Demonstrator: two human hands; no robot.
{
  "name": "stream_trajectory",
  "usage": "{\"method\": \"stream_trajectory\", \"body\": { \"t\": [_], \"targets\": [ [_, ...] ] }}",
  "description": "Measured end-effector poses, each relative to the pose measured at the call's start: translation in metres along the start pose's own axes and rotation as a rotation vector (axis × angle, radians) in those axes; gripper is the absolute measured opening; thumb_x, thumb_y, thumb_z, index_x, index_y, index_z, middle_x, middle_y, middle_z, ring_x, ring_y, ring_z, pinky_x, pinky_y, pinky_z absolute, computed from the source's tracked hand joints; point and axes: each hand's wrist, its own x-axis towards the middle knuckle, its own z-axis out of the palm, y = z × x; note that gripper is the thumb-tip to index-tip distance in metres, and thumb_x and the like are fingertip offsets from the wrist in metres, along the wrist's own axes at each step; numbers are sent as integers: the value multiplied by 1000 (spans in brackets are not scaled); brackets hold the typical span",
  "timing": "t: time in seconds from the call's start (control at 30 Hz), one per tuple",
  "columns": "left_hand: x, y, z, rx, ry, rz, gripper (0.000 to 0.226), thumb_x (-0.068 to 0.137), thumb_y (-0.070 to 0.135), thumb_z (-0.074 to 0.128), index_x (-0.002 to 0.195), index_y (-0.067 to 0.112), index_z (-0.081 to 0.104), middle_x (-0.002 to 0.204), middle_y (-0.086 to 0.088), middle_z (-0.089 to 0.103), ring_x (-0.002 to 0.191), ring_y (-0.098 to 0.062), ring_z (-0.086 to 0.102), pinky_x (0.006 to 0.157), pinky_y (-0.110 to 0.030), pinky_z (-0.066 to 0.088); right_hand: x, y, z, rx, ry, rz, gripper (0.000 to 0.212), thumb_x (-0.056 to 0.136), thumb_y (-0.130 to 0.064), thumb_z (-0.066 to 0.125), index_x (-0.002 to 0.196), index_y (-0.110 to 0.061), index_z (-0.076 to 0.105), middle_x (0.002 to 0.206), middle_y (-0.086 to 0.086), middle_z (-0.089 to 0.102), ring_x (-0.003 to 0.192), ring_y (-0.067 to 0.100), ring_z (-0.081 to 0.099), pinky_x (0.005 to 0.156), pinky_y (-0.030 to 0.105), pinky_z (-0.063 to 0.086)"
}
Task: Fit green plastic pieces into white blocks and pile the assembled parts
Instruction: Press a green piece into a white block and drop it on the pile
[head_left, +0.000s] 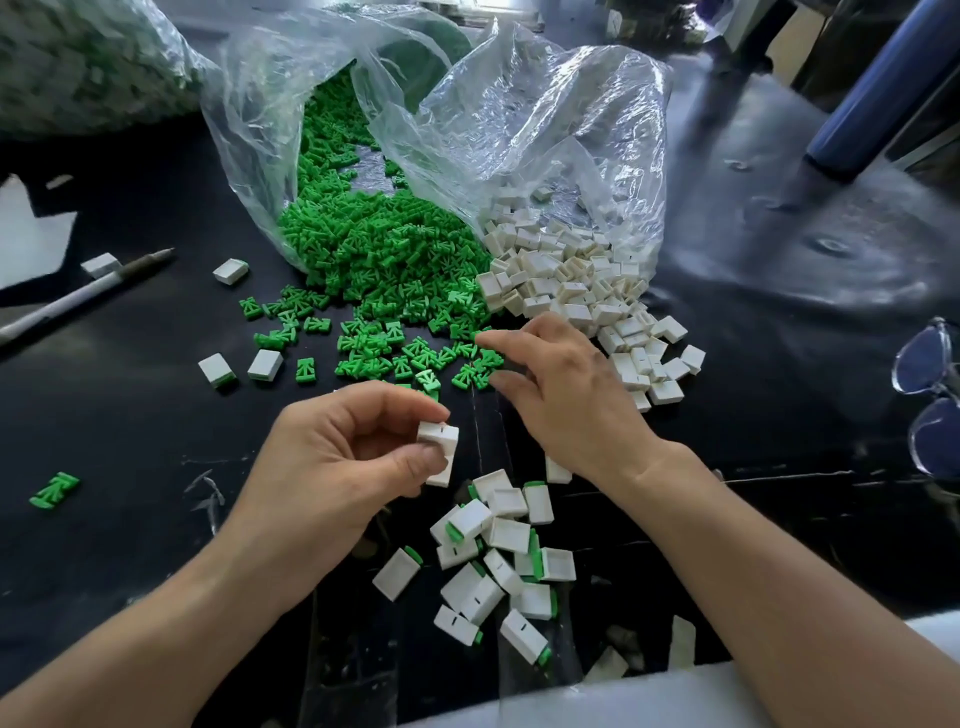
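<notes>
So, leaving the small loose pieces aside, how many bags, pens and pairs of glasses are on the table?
Clear plastic bags: 3 (one with green pieces, one with white blocks, one with mixed parts)
Pen: 1
Pair of glasses: 1
Total: 5

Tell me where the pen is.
Head view: the pen lies far left on the dark table, beside a loose white block, left of the green pieces.

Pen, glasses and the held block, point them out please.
Pen (67, 303): head view, middle of barrel.
Glasses (924, 358): head view, upper lens.
Held block (441, 436): head view, slotted top face.
</notes>
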Motion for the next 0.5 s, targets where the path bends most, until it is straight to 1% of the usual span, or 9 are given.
{"method": "stream_trajectory", "body": {
  "t": [0.07, 0.17, 0.23, 0.3, 0.33, 0.43, 0.5],
  "targets": [
    [0, 0, 0, 17, -2, 10, 27, 61, 4, 70, 80, 23, 73, 69, -11, 70, 54, -9, 62, 51, -15, 49, 1, 1, 2, -62, -40, 11, 40, 93, -25, 52, 133, -28, 48, 108, -1, 44, 110, 17, 42, 88, 26, 35],
    [0, 1, 0, 15, 0, 11, 29, 67, -7, 68, 77, 19, 74, 66, -8, 70, 53, -8, 61, 50, -14, 48, 2, 1, 4, -94, -66, 11, 35, 92, -26, 53, 127, -27, 54, 113, 0, 45, 113, 17, 41, 91, 29, 35],
    [0, 1, 1, 20, -12, 8, 29, 67, -7, 68, 77, 19, 74, 66, -8, 70, 52, -8, 61, 50, -14, 48, 2, 1, 4, -86, -56, 4, 28, 91, -25, 55, 119, -25, 59, 109, -2, 45, 111, 16, 42, 86, 25, 34],
    [0, 1, 0, 13, -14, 7, 28, 67, -7, 68, 77, 19, 74, 65, -7, 70, 51, -7, 60, 50, -13, 48, 3, 1, 3, -77, -45, 4, 22, 90, -25, 57, 111, -23, 62, 105, -5, 44, 109, 15, 43, 79, 22, 31],
    [0, 1, 0, 6, -14, 7, 27, 66, -7, 68, 76, 18, 74, 65, -7, 70, 50, -6, 60, 49, -13, 48, 3, 1, 3, -70, -39, 2, 20, 89, -24, 58, 108, -22, 63, 103, -6, 44, 108, 15, 44, 78, 22, 30],
    [1, -1, 0, -2, -15, 5, 19, 65, -5, 69, 72, 13, 73, 66, -9, 70, 54, -10, 63, 49, -15, 49, 2, 0, 2, -17, -9, -9, 17, 87, -21, 61, 103, -18, 64, 99, -6, 46, 102, 16, 49, 81, 26, 37],
    [2, -2, -1, -25, -23, -5, 11, 62, 2, 69, 70, 10, 71, 71, -13, 71, 60, -15, 67, 51, -17, 51, 2, -2, 0, 47, 8, -10, 15, 84, -15, 64, 99, -15, 64, 95, -5, 49, 94, 18, 54, 85, 32, 42]
  ]
}}
